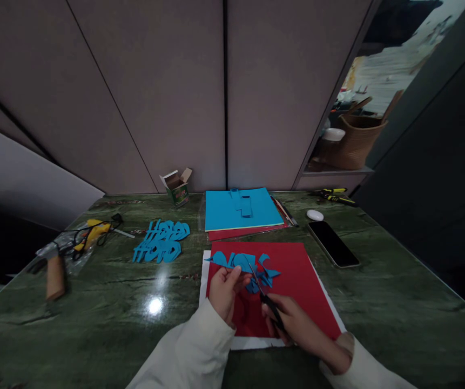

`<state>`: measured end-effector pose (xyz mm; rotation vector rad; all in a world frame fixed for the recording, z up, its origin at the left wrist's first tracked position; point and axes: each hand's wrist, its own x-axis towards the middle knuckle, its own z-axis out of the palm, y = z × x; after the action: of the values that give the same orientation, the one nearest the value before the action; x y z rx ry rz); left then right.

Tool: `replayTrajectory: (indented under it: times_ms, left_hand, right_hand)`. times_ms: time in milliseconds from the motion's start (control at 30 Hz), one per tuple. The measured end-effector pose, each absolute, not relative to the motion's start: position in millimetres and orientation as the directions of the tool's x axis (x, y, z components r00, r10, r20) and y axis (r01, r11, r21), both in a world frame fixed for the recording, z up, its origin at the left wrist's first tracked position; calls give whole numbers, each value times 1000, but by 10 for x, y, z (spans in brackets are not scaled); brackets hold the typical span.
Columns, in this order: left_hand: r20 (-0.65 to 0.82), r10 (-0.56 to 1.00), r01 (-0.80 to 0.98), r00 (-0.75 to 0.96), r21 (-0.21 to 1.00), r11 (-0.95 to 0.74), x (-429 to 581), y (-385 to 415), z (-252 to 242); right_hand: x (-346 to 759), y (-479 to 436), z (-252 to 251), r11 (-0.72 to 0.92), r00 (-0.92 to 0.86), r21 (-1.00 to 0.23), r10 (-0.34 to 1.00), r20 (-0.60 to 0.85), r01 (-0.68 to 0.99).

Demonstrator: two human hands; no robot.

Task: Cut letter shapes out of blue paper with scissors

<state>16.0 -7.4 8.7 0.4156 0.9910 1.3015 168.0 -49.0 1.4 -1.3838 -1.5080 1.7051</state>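
My left hand (224, 292) pinches a jagged piece of blue paper (242, 263) above a red paper sheet (301, 281). My right hand (297, 324) grips black-handled scissors (271, 307), whose thin blades reach up into the blue paper. Both hands hover over the red sheet, which lies on a white sheet (204, 275) that shows along its left and lower edges. Part of the scissors' handle is hidden by my right fingers.
The green marble table (94, 302) holds blue cutout letters (160, 241), a stack of blue and red sheets (242, 209), a small open box (177, 187), a yellow glue gun (92, 232), a phone (332, 243), a white mouse (315, 215) and yellow-handled pliers (333, 194).
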Motion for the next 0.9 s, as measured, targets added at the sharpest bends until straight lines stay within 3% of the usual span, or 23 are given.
replayTrajectory:
  times_ms: [900]
  left_hand:
    - [-411,911,-554,26,753,356,162,-92,154]
  right_hand:
    - [1696,-488,67,-322,-378,-925,846,-376,200]
